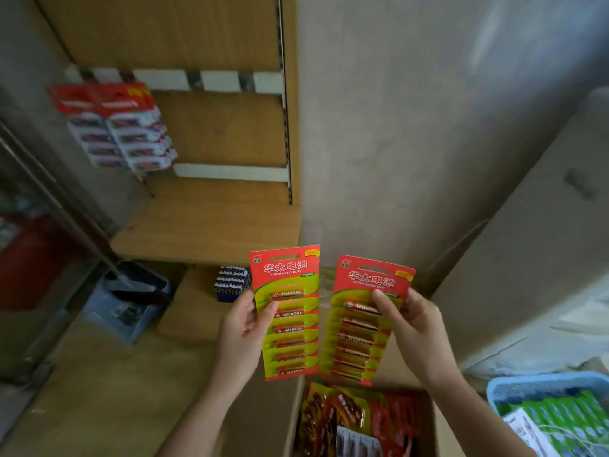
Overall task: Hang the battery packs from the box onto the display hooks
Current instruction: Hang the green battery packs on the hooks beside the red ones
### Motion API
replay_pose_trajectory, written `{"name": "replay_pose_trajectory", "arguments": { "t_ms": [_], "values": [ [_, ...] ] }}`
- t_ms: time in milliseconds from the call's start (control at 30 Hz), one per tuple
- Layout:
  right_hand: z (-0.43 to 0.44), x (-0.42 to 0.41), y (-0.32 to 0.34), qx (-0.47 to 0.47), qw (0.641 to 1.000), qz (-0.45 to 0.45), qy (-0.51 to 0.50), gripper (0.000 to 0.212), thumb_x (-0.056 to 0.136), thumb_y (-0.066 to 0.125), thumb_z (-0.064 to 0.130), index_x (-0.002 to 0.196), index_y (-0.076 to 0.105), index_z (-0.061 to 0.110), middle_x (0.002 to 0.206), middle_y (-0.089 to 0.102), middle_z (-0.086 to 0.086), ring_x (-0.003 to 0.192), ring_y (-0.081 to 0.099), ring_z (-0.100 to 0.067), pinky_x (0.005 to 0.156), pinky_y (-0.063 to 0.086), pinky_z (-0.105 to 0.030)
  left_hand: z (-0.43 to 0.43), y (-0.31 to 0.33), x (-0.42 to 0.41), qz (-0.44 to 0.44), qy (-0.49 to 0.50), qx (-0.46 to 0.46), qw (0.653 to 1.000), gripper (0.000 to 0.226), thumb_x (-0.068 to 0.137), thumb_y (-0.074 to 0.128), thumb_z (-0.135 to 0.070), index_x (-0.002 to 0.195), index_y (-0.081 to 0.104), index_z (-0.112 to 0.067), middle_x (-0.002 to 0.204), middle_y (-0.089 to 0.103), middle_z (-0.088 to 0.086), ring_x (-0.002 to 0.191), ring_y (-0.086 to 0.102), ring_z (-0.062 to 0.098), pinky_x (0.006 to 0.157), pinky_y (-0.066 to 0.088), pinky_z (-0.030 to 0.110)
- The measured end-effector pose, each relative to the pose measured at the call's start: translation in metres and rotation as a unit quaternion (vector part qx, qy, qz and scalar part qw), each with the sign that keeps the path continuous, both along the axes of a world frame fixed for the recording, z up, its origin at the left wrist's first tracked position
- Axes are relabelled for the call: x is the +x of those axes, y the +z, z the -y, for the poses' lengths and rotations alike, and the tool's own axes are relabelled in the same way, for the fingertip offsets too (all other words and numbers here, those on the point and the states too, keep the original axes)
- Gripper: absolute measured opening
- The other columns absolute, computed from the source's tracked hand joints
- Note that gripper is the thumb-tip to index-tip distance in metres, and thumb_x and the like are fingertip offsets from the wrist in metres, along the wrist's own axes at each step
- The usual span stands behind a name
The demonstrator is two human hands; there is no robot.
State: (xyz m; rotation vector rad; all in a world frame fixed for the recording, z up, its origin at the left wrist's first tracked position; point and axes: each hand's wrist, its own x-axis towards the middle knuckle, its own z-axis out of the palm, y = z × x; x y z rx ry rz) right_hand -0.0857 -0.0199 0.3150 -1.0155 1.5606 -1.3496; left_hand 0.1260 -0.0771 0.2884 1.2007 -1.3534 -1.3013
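A person holds up two red-and-green cards of batteries side by side, upright and facing the camera, above an open cardboard box at the near edge of the scene. The left hand grips the first battery pack by its left edge, thumb laid over the front and fingers behind. The right hand grips the second battery pack just to the right, thumb pressed across the front and fingers wrapped behind its right edge. The two cards stand close together but apart. More red packs lie jumbled in the box below them. At the far left, a cluster of hung packs hangs from the white rail of a wooden display board, blurred in this view. A wooden shelf juts out beneath the board, with a block of dark blue items near its front. A blue basket holding green packets sits at the near right, and a blue crate stands on the floor to the left.
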Motion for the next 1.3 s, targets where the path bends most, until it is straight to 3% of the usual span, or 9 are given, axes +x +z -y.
{"name": "replay_pose_trajectory", "arguments": {
  "t_ms": [200, 267, 400, 533, 667, 833, 1100, 1300],
  "values": [
    [0.031, 0.041, 0.129, -0.014, 0.998, 0.021, 0.062, 0.029, 0.075, 0.057, 0.033, 0.098, 0.065, 0.018, 0.091, 0.074, 0.005, 0.084, 0.071, -0.011, 0.069, 0.057, -0.021, 0.012, 0.132, 0.045, 0.015, 0.040, -0.015, 0.999, 0.015, 0.088, 0.055, -0.015, 0.103, 0.059, -0.014, 0.097, 0.071, 0.003, 0.089, 0.069, 0.008, 0.072, 0.054, 0.018],
    [0.043, 0.058, 0.157, -0.015, 0.996, 0.032, 0.079, 0.027, 0.074, 0.057, 0.033, 0.096, 0.065, 0.019, 0.088, 0.074, 0.005, 0.081, 0.071, -0.009, 0.064, 0.056, -0.016, 0.020, 0.161, 0.063, 0.018, 0.051, -0.016, 0.998, 0.013, 0.089, 0.055, -0.016, 0.101, 0.059, -0.015, 0.097, 0.071, 0.003, 0.090, 0.068, 0.009, 0.073, 0.055, 0.019],
    [0.066, 0.093, 0.184, -0.005, 0.995, 0.028, 0.095, 0.030, 0.075, 0.055, 0.037, 0.097, 0.063, 0.018, 0.090, 0.074, 0.002, 0.084, 0.071, -0.011, 0.068, 0.057, -0.020, 0.040, 0.192, 0.096, 0.006, 0.060, -0.012, 0.998, 0.013, 0.089, 0.053, -0.014, 0.101, 0.059, -0.015, 0.096, 0.071, 0.002, 0.088, 0.069, 0.008, 0.071, 0.054, 0.018],
    [0.093, 0.127, 0.176, 0.009, 0.996, 0.024, 0.084, 0.029, 0.076, 0.054, 0.039, 0.095, 0.062, 0.018, 0.089, 0.073, 0.002, 0.084, 0.071, -0.011, 0.072, 0.056, -0.024, 0.069, 0.182, 0.129, 0.033, 0.051, 0.006, 0.998, 0.016, 0.089, 0.053, -0.018, 0.104, 0.059, -0.013, 0.099, 0.070, 0.005, 0.091, 0.069, 0.013, 0.077, 0.055, 0.031],
    [0.116, 0.156, 0.158, 0.032, 0.998, 0.029, 0.042, 0.028, 0.077, 0.055, 0.039, 0.096, 0.061, 0.018, 0.089, 0.073, 0.002, 0.083, 0.071, -0.010, 0.069, 0.056, -0.023, 0.105, 0.157, 0.154, 0.050, 0.019, 0.028, 0.998, 0.015, 0.090, 0.053, -0.017, 0.102, 0.059, -0.010, 0.097, 0.070, 0.003, 0.090, 0.068, 0.011, 0.077, 0.054, 0.030],
    [0.136, 0.176, 0.142, 0.042, 0.999, 0.026, -0.022, 0.012, 0.087, 0.054, 0.026, 0.094, 0.061, 0.019, 0.089, 0.072, 0.002, 0.082, 0.071, -0.011, 0.064, 0.056, -0.019, 0.143, 0.136, 0.167, 0.065, -0.033, 0.035, 0.997, 0.016, 0.090, 0.053, -0.020, 0.103, 0.059, -0.012, 0.101, 0.069, 0.004, 0.095, 0.067, 0.017, 0.083, 0.055, 0.038],
    [0.153, 0.174, 0.133, 0.041, 0.997, 0.027, -0.067, 0.009, 0.089, 0.053, 0.022, 0.093, 0.060, 0.020, 0.090, 0.071, 0.002, 0.079, 0.070, -0.007, 0.059, 0.054, -0.014, 0.173, 0.120, 0.163, 0.072, -0.084, 0.035, 0.993, 0.015, 0.091, 0.053, -0.018, 0.102, 0.059, -0.010, 0.098, 0.069, 0.002, 0.089, 0.068, 0.008, 0.076, 0.056, 0.026],
    [0.163, 0.168, 0.129, 0.049, 0.996, 0.032, -0.065, 0.010, 0.088, 0.053, 0.023, 0.094, 0.061, 0.020, 0.090, 0.072, 0.001, 0.081, 0.071, -0.009, 0.061, 0.055, -0.015, 0.182, 0.115, 0.162, 0.091, -0.108, 0.043, 0.989, 0.013, 0.090, 0.053, -0.019, 0.101, 0.059, -0.014, 0.098, 0.070, 0.000, 0.090, 0.068, 0.008, 0.076, 0.055, 0.027]
  ]
}}
